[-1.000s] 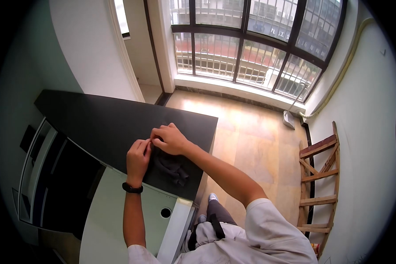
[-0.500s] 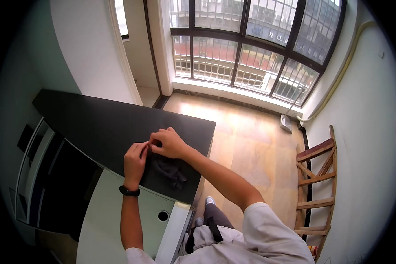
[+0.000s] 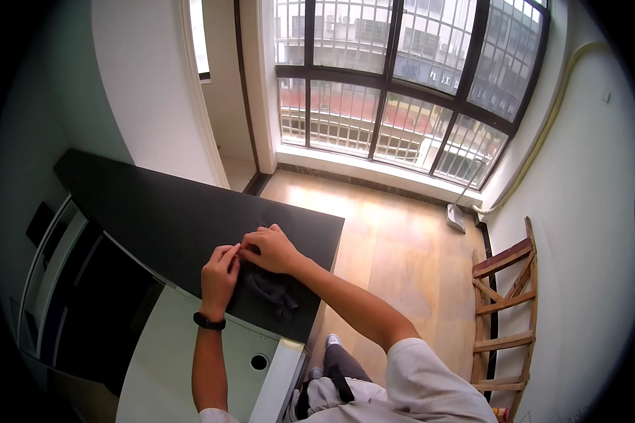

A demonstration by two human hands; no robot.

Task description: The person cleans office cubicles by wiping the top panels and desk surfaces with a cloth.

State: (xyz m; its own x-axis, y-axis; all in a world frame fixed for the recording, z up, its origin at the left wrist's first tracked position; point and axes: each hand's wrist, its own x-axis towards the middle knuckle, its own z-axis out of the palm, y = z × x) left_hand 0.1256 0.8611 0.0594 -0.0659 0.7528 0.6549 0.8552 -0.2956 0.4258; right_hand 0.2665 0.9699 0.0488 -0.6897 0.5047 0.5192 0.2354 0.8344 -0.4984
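Note:
Over the black countertop (image 3: pixel 155 201), my left hand (image 3: pixel 220 276) and my right hand (image 3: pixel 271 250) meet with their fingertips pinched close together. Whatever is between the fingers is too small to make out. A black band circles my left wrist. Beneath and just right of my hands, a crumpled dark cloth (image 3: pixel 271 290) lies on the countertop, apart from the fingertips.
Below the black top is a pale lower surface (image 3: pixel 169 352) with a round hole (image 3: pixel 259 362). A wooden ladder (image 3: pixel 504 310) leans at the right wall. A dustpan (image 3: pixel 456 218) stands on the floor near the barred window (image 3: pixel 402 92).
The view has tilted up slightly, so the scene sits lower. My hands stay pinched together over the countertop, with only slight finger movement.

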